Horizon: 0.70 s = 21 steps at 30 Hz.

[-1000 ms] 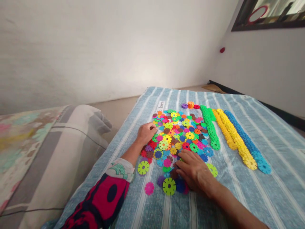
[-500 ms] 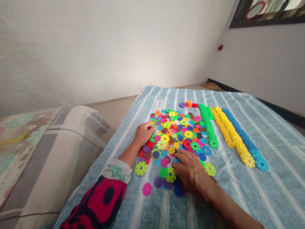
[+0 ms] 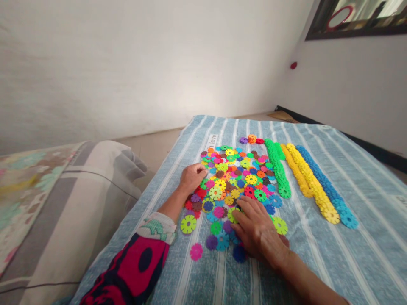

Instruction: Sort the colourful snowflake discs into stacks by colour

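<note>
My left hand (image 3: pixel 192 176) rests at the left edge of a spread of colourful notched plastic discs (image 3: pixel 229 199), its fingers curled together in a pinch. Whatever lies between those fingertips is hidden. Over the near right part of the spread, my right hand (image 3: pixel 256 222) has a yellow-green disc (image 3: pixel 233 214) between its thumb and forefinger; the palm covers other discs. Close to it lie a green disc (image 3: pixel 216 228), a purple disc (image 3: pixel 211 242), a light-blue disc (image 3: pixel 223 240) and a dark-blue disc (image 3: pixel 239 253).
Sorted rows of green discs (image 3: pixel 279 169), yellow discs (image 3: pixel 313 182) and blue discs (image 3: pixel 327 186) lie to the right. Small orange (image 3: pixel 252 138), purple (image 3: pixel 243 140) and red (image 3: pixel 260 141) groups sit at the back. A striped cloth (image 3: pixel 359 190) covers the surface; a draped fabric heap (image 3: pixel 104 178) stands left.
The yellow-green disc has moved away from me and rightward into my right hand's fingers, uncovering the light-blue and purple discs. My right hand has shifted slightly right; my left stays put.
</note>
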{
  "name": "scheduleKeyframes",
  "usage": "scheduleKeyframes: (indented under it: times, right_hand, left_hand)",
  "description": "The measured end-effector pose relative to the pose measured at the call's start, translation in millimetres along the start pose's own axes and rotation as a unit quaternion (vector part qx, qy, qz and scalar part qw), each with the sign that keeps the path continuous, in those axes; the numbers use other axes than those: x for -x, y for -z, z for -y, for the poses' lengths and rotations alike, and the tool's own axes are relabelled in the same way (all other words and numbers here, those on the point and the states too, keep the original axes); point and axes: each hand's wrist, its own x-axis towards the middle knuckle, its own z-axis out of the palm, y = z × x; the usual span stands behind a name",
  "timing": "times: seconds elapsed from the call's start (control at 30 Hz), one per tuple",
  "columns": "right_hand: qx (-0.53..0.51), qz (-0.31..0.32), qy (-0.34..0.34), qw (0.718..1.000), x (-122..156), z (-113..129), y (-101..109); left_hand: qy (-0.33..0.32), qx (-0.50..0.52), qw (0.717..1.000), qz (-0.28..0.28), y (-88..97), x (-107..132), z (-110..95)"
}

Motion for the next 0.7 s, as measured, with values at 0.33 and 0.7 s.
scheduleKeyframes:
  times: [0.33, 0.7]
  right_hand:
    - [-0.054, 0.129, 0.069, 0.988, 0.8, 12.8, 9.1]
    - [-0.030, 0.021, 0.051, 0.998, 1.2, -17.4, 2.0]
  left_hand:
    - [0.003, -0.004, 1.000, -0.001, -0.8, -0.4, 0.4]
    - [-0.002, 0.000, 1.000, -0.003, -1.3, -0.6, -0.5]
